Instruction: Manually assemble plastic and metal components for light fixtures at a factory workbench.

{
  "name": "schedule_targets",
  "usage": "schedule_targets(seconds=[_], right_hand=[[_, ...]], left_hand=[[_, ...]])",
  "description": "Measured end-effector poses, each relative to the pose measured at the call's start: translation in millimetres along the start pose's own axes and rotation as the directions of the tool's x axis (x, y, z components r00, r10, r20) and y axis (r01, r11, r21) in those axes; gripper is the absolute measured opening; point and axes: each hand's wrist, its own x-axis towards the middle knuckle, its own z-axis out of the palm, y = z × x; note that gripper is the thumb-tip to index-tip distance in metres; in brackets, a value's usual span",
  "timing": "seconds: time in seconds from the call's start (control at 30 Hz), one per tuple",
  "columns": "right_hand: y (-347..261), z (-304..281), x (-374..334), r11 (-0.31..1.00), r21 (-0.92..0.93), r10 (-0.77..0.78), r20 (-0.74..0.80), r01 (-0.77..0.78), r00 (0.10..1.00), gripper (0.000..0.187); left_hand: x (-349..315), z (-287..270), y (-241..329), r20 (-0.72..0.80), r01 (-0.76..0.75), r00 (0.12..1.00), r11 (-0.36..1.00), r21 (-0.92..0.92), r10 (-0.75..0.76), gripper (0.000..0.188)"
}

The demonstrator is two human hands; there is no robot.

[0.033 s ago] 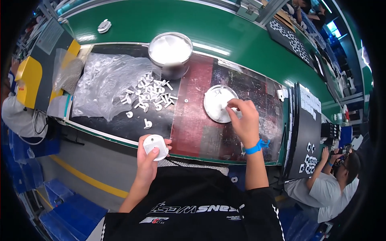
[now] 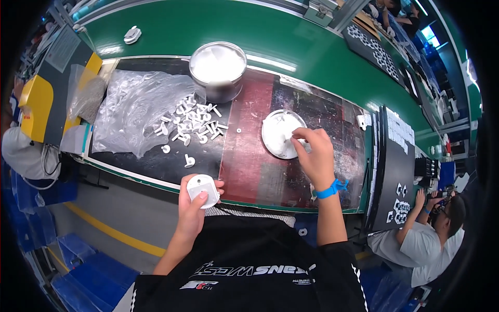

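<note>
A round white disc-shaped part point(image 2: 201, 190) is being held in the left hand point(image 2: 191, 210), fingers wrapped about its rim and the thumb laid across its face, just over the near edge of the workbench point(image 2: 332, 67). The right hand point(image 2: 316, 158) is being reached out over a shallow round white dish point(image 2: 280, 134) on the dark mat; its fingertips point(image 2: 297, 136) are being pinched narrowly together at the dish's right edge, seemingly on something small, though what is being gripped cannot be told.

A loose heap of small white plastic pieces point(image 2: 191, 122) is lying on a clear plastic sheet point(image 2: 132, 106) to the left, well apart from both hands. A metal bowl point(image 2: 218, 67) is standing behind the heap.

Judged step: a small piece is being picked from the dish for fitting to the held disc. The next move is judged to call for the pinch being kept tight while being brought across to the disc, and for careful lining up with its face.
</note>
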Motion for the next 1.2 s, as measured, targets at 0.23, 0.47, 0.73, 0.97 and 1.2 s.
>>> schedule_targets(seconds=[0.23, 0.47, 0.73, 0.97, 1.2], right_hand=[[9, 0, -3, 0.996, -0.070, -0.061, 0.020, 0.062, 0.998, 0.018], [9, 7, -2, 0.994, -0.084, -0.071, 0.041, 0.075, 0.997, 0.018], [9, 4, -3, 0.989, -0.117, -0.089, 0.050, 0.094, 0.995, 0.020], [-10, -17, -24, 0.688, 0.680, 0.274, 0.081, -0.254, 0.958, 0.026], [-21, -10, -42, 0.024, 0.912, 0.407, 0.365, -0.409, 0.837, 0.030]], left_hand=[[2, 20, -6, 0.072, 0.052, 0.996, 0.999, -0.010, -0.051, 0.044], [1, 22, -12, 0.065, 0.049, 0.997, 0.999, 0.005, -0.049, 0.044], [1, 23, -11, 0.061, 0.054, 0.997, 0.999, 0.007, -0.054, 0.044], [10, 39, -10, 0.151, 0.132, 0.980, 0.991, 0.006, -0.131, 0.043], [37, 86, -19, 0.350, 0.196, 0.916, 0.980, 0.038, -0.197, 0.041]])
